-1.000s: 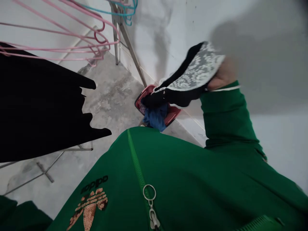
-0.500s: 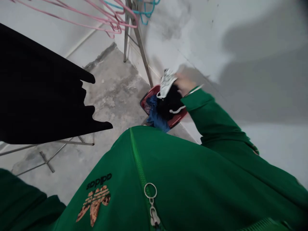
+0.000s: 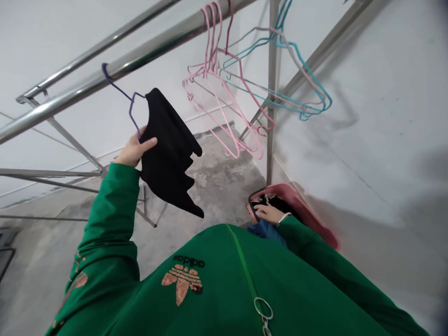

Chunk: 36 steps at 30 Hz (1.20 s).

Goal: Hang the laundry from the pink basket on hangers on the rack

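My left hand point(image 3: 135, 148) is closed on a black garment point(image 3: 164, 149), thumb in front, at the lower side of a purple hanger point(image 3: 131, 100). That hanger is hooked over the metal rail point(image 3: 122, 65), and the garment hangs from it with a ragged-looking lower edge. Low on the right, my right hand point(image 3: 270, 214) reaches into a red basket point(image 3: 315, 221) of clothes. Its fingers look stretched out over dark cloth point(image 3: 280, 203) inside; the fingertips are partly hard to make out. Blue cloth point(image 3: 268, 231) hangs at the basket's near side, just below this hand.
Several pink hangers point(image 3: 231, 112) and blue hangers point(image 3: 315, 109) hang further along the rail. A metal leg point(image 3: 271, 140) of the rack stands beside the basket, close to the white wall point(image 3: 385, 116). Thin metal bars point(image 3: 70, 177) cross at the left above the concrete floor point(image 3: 224, 186).
The view has tilted up, bringing the rail and my left hand into sight. My right hand, earlier at a white patterned cloth above the basket, is now lower in it without that cloth.
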Motion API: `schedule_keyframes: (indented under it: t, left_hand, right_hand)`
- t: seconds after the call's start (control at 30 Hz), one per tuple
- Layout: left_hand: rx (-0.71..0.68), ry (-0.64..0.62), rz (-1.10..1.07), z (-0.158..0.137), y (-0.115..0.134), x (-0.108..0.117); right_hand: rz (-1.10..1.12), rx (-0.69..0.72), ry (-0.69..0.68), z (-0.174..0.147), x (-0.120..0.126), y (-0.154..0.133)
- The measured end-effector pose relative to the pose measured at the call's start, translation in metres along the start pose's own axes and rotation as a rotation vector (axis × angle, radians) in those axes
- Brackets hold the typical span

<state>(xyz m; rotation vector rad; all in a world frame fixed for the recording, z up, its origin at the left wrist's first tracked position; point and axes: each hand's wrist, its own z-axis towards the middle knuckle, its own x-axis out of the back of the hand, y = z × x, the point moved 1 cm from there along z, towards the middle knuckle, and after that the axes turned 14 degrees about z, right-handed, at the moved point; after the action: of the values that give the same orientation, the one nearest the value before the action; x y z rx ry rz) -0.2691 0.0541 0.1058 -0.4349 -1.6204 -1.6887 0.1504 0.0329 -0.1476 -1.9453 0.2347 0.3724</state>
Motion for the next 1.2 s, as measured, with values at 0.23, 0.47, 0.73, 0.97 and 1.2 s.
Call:
schedule_keyframes:
  t: [0.23, 0.47, 0.73, 0.97, 1.2]
  left_hand:
    - [0.218, 0.536, 0.560, -0.075, -0.002, -0.026]
    - [0.056, 0.685, 0.919, -0.126, 0.003, -0.102]
    - [-0.301, 0.747, 0.958, -0.163, -0.002, -0.155]
    - [-0.378, 0.423, 0.869, -0.173, -0.011, -0.192]
    - [-0.448, -0.341, 0.504, -0.166, -0.043, -0.214]
  right_hand:
    - [-0.711, 0.059, -0.400, 0.019, 0.001, 0.000]
    - [-0.563, 0.412, -0.875, 0.021, -0.113, -0.030]
    - [-0.352, 0.774, -1.006, 0.001, -0.195, -0.027]
    - [-0.193, 0.378, -0.889, 0.026, -0.184, 0.033]
    - [0.098, -0.015, -0.298, 0.008, -0.057, 0.041]
